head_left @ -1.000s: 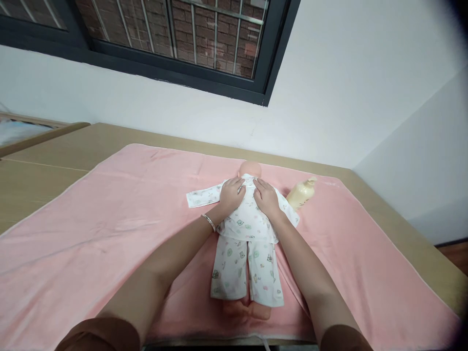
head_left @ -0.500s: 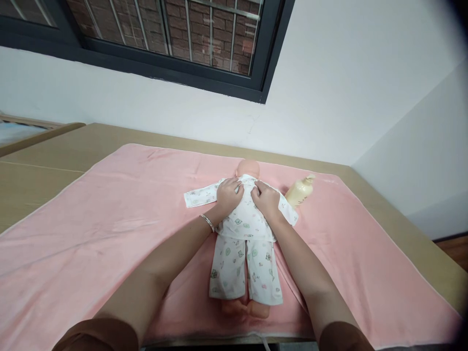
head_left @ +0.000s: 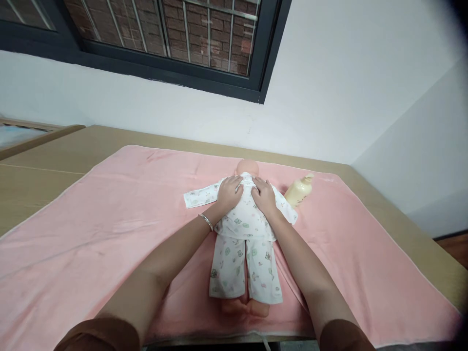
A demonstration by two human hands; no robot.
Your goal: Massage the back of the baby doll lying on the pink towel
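Note:
A baby doll in white printed pyjamas lies on its back on a pink towel, head towards the wall. My left hand lies flat on the left side of its chest, fingers stretched out towards the collar. My right hand lies flat on the right side of the chest, fingers also extended. Both hands press on the shirt front near the neck and hold nothing. A thin bracelet circles my left wrist. The doll's bare feet stick out of the trouser legs near the front edge.
A cream pump bottle lies on the towel just right of the doll's shoulder. The towel covers a tan table set against a white wall under a dark-framed window. A wooden rail shows at far left.
My right hand's fingers curled at the collar half a second ago and now lie flat again. Both hands stay on the doll's chest; the view shifted slightly.

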